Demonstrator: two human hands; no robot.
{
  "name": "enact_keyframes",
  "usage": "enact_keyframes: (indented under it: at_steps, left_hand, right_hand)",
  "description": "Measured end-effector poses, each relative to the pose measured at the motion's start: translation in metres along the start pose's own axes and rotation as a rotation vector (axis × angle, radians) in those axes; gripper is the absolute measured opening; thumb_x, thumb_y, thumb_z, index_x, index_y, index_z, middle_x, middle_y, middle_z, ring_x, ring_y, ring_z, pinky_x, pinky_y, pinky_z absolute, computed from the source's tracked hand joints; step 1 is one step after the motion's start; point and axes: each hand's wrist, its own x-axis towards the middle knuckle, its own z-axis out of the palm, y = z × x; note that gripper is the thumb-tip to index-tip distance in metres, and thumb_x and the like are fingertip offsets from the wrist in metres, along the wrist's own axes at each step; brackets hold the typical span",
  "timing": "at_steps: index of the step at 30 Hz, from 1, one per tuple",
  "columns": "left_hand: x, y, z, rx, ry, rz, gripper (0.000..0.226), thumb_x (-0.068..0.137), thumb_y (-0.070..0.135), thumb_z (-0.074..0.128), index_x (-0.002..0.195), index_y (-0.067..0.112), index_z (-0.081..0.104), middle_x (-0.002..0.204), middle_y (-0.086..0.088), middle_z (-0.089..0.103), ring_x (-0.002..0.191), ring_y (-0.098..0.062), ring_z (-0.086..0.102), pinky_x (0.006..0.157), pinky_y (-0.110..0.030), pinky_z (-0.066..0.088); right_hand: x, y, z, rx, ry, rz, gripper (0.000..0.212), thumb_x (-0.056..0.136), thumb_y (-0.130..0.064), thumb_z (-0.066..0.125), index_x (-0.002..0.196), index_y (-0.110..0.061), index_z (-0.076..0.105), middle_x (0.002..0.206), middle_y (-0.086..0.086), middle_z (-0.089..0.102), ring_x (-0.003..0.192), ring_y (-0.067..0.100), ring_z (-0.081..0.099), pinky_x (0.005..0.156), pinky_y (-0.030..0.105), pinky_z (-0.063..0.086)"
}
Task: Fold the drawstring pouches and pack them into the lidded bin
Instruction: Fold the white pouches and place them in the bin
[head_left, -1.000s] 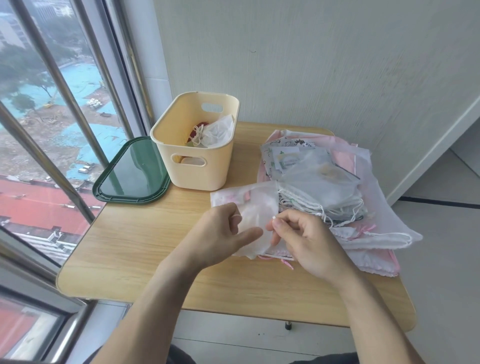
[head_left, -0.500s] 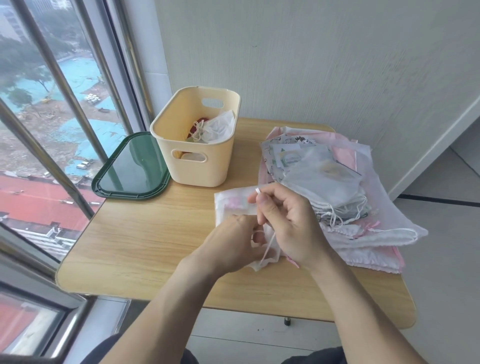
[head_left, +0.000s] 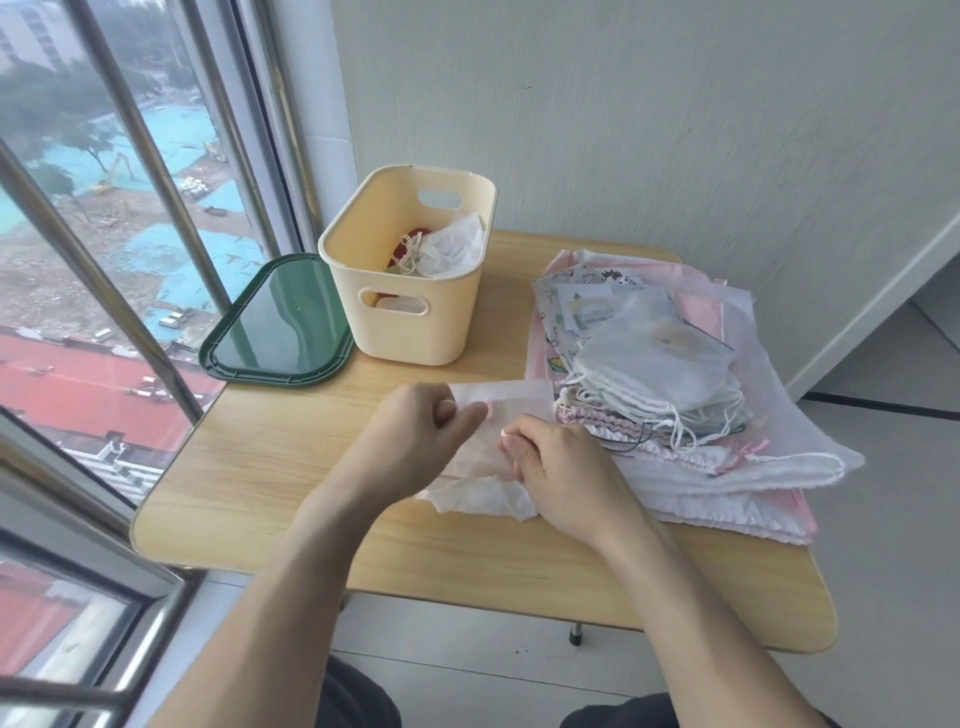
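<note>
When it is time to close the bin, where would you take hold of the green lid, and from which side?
Probably the green lid's near long edge, approached from the front of the table. It lies flat beside the cream bin, whose wall crowds its right edge, and the window blocks the left. A raised rim all round offers the fingers a grip.

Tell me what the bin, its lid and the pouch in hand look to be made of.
Cream bin: likely moulded plastic, matte, with rounded rim and cut-out handles. Green lid: glossy plastic by the look, reflecting the window. Pouch pinched by left hand and right hand: thin, sheer white fabric, crumpling softly.
</note>
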Motion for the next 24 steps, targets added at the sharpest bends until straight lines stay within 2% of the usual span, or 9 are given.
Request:
enact_keyframes:
  at_steps: [3, 7, 11, 13, 14, 17, 20, 22, 24]
  left_hand:
    - [0.0, -0.005, -0.008, 0.042, -0.092, -0.047, 0.049, 0.092, 0.034, 0.064, 0.061, 0.018, 0.029, 0.047, 0.011, 0.032, 0.051, -0.014, 0.035, 0.049, -0.027, 0.031]
    - [0.003, -0.01, -0.016, 0.095, -0.091, -0.12, 0.045, 0.095, 0.032, 0.061, 0.063, 0.017, 0.033, 0.047, 0.011, 0.042, 0.048, -0.011, 0.05, 0.045, -0.026, 0.033]
    - [0.009, -0.007, -0.005, 0.003, 0.11, -0.05, 0.036, 0.095, 0.034, 0.061, 0.071, 0.017, 0.039, 0.057, 0.013, 0.042, 0.052, -0.013, 0.048, 0.053, -0.028, 0.036]
    - [0.009, -0.001, 0.001, -0.154, 0.114, 0.035, 0.02, 0.093, 0.034, 0.061, 0.087, 0.019, 0.049, 0.072, 0.012, 0.052, 0.065, -0.008, 0.051, 0.063, -0.032, 0.046]
    - [0.009, 0.0, 0.003, -0.188, 0.07, 0.073, 0.015, 0.093, 0.033, 0.06, 0.099, 0.022, 0.053, 0.086, 0.011, 0.059, 0.079, -0.007, 0.058, 0.074, -0.035, 0.051]
    - [0.005, -0.004, 0.003, -0.04, 0.036, 0.137, 0.041, 0.091, 0.035, 0.061, 0.13, 0.036, 0.05, 0.128, 0.008, 0.053, 0.122, -0.013, 0.05, 0.105, -0.037, 0.041]
    - [0.003, -0.008, -0.001, 0.105, 0.029, 0.124, 0.058, 0.083, 0.044, 0.057, 0.138, 0.052, 0.04, 0.144, 0.004, 0.04, 0.137, -0.021, 0.032, 0.114, -0.044, 0.029]
    - [0.003, -0.007, -0.001, 0.167, 0.072, 0.125, 0.062, 0.087, 0.021, 0.062, 0.137, 0.053, 0.044, 0.15, -0.001, 0.034, 0.142, -0.024, 0.021, 0.116, -0.05, 0.024]
    - [0.004, -0.002, 0.0, 0.178, 0.228, 0.158, 0.061, 0.086, 0.001, 0.064, 0.129, 0.044, 0.056, 0.146, -0.002, 0.037, 0.139, -0.025, 0.025, 0.114, -0.047, 0.025]
  right_hand:
    - [0.001, 0.0, 0.003, -0.016, 0.011, 0.027, 0.024, 0.104, -0.028, 0.046, 0.09, -0.018, 0.063, 0.075, 0.001, 0.069, 0.074, 0.026, 0.065, 0.069, 0.043, 0.052]
    - [0.002, -0.004, 0.004, -0.041, 0.008, 0.039, 0.024, 0.104, -0.029, 0.048, 0.088, -0.017, 0.063, 0.075, 0.004, 0.068, 0.073, 0.027, 0.062, 0.067, 0.043, 0.051]
    - [0.001, -0.005, 0.003, -0.075, -0.01, 0.023, 0.023, 0.104, -0.031, 0.047, 0.088, -0.022, 0.061, 0.078, 0.003, 0.067, 0.074, 0.027, 0.061, 0.063, 0.039, 0.046]
    - [0.001, -0.005, 0.002, -0.085, -0.015, 0.0, 0.019, 0.105, -0.03, 0.046, 0.095, -0.024, 0.062, 0.083, 0.001, 0.069, 0.077, 0.027, 0.062, 0.063, 0.038, 0.044]
    - [0.001, -0.006, 0.002, -0.091, -0.016, -0.009, 0.019, 0.105, -0.03, 0.045, 0.099, -0.025, 0.062, 0.086, 0.001, 0.07, 0.079, 0.026, 0.062, 0.064, 0.038, 0.044]
    - [0.0, -0.008, 0.003, -0.104, -0.016, -0.012, 0.019, 0.105, -0.03, 0.043, 0.097, -0.026, 0.059, 0.089, -0.001, 0.07, 0.082, 0.028, 0.063, 0.068, 0.041, 0.048]
    - [0.0, -0.007, 0.003, -0.109, -0.012, -0.01, 0.019, 0.105, -0.031, 0.043, 0.095, -0.025, 0.058, 0.09, -0.001, 0.071, 0.083, 0.028, 0.063, 0.069, 0.042, 0.05]
    - [-0.001, -0.007, 0.003, -0.118, -0.015, -0.009, 0.02, 0.105, -0.03, 0.043, 0.095, -0.024, 0.058, 0.088, -0.002, 0.07, 0.082, 0.028, 0.063, 0.068, 0.041, 0.049]
    - [0.0, -0.007, 0.003, -0.122, -0.025, -0.001, 0.021, 0.105, -0.031, 0.042, 0.094, -0.023, 0.058, 0.086, -0.003, 0.068, 0.081, 0.026, 0.062, 0.067, 0.04, 0.048]
